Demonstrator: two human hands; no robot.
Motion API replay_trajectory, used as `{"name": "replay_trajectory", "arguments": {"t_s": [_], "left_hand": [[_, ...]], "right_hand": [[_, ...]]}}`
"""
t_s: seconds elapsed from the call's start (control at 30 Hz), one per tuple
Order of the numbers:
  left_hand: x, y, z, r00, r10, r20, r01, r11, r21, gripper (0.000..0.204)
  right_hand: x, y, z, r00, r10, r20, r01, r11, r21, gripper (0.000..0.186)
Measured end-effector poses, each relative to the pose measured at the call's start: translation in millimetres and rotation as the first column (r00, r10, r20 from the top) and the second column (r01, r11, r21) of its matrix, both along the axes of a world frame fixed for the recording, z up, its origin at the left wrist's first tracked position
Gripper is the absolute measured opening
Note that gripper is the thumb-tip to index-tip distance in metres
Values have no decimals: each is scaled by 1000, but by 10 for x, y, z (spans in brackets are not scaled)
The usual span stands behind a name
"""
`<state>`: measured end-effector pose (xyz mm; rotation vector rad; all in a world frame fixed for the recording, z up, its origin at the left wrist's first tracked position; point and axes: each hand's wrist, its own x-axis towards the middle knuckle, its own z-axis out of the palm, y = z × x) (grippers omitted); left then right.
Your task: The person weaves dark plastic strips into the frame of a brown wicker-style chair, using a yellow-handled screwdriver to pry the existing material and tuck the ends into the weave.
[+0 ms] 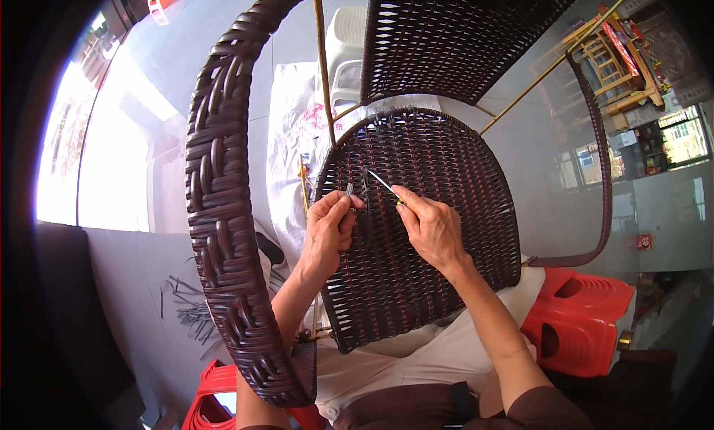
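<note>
A chair woven from dark brown strips stands in front of me, and both hands are over its seat (424,296). My right hand (433,225) is closed on a slim, pointed metal tool (381,181) with a bit of yellow at its grip; its tip points up and left. Between the thumb and fingers of my left hand (326,229) is a short grey strip (349,190). A dark strip end (365,183) stands up from the weave between the hands. The thickly plaited armrest (219,199) curves past my left forearm.
The woven backrest (446,43) and brass-coloured frame rods (325,66) rise beyond the seat. Red plastic stools (580,318) stand low on both sides. White stools (347,28) and a white sheet (286,125) lie beyond. Cut grey strips (195,311) are scattered at left.
</note>
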<state>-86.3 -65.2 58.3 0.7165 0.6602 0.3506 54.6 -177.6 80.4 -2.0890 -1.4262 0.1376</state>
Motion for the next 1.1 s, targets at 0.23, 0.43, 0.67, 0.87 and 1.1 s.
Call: {"name": "replay_trajectory", "arguments": {"t_s": [0.23, 0.43, 0.67, 0.87, 1.1], "left_hand": [[16, 2, 34, 1000, 3, -19, -3, 1000, 9, 20], [9, 5, 54, 1000, -4, -17, 5, 1000, 20, 21], [61, 3, -26, 996, 67, -52, -49, 955, 294, 22], [241, 172, -3, 987, 127, -101, -89, 943, 321, 16], [380, 241, -3, 954, 142, -265, -20, 909, 417, 15]], "right_hand": [[6, 112, 155, 995, 30, 100, -13, 987, -162, 27], [-111, 75, -120, 996, 23, 83, -10, 988, -154, 36], [-195, 7, -395, 980, -28, 198, 19, 999, 50, 35], [-195, -33, -547, 972, -70, 223, 47, 993, 104, 39], [-246, 46, -469, 972, -86, 219, 65, 992, 104, 39]]}}
